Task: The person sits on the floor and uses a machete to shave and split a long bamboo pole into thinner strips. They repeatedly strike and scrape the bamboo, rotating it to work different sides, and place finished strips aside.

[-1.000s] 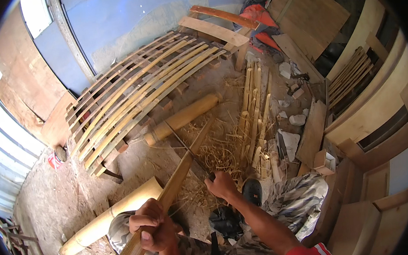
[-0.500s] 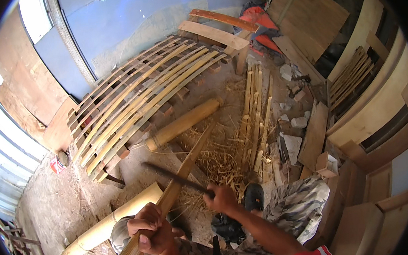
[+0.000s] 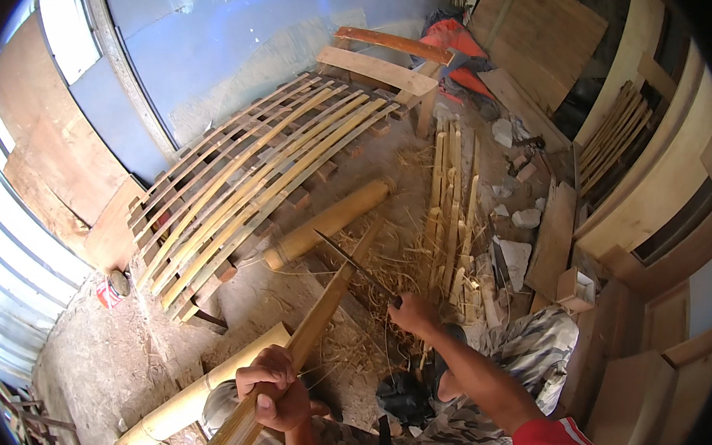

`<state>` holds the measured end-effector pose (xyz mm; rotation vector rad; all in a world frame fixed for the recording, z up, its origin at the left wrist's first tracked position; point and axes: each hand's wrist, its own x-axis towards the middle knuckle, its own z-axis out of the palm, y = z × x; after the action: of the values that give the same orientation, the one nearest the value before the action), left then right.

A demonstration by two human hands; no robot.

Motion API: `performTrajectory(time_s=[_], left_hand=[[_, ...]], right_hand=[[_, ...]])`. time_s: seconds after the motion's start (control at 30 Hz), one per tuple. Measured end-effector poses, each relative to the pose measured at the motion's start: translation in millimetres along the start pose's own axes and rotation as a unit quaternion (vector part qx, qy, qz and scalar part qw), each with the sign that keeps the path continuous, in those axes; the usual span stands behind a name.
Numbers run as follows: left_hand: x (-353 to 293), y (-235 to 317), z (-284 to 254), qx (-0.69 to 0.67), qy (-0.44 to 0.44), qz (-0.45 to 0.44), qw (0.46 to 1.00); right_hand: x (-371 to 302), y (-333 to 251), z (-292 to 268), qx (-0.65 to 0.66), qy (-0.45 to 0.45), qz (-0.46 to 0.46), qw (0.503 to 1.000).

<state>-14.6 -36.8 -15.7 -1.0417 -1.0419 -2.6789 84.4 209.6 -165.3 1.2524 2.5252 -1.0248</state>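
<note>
Mostly hidden inside right hand (image 3: 416, 315): knife handle (image 3: 395, 301).

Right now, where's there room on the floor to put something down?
Mostly bare floor lies on the left, between the slatted rack, the nearer bamboo pole and the corrugated wall. It's crowded near the blade in the right hand, with curly shavings and split strips.

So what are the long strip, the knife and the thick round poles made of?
Long strip: probably split bamboo, apparently unvarnished; it's yellow-brown with lengthwise streaks. Knife: the blade is likely metal, dull and dark, judging by its thin, straight shape. Thick round poles: likely bamboo, fairly smooth and yellowish, the nearer one showing ring-like joints.
</note>
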Motion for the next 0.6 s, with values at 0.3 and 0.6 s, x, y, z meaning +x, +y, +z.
performTrajectory(time_s=[0.3,0.6], left_hand=[[-5.0,-1.8,4.3,-0.014,0.058,-0.002,0.998],[0.3,-0.8,-25.2,-0.035,0.105,0.045,0.993]], right_hand=[[-68.0,-31.0,-15.4,-0.056,0.068,-0.248,0.965],[6.0,4.2,30.9,-0.049,0.043,-0.15,0.987]])
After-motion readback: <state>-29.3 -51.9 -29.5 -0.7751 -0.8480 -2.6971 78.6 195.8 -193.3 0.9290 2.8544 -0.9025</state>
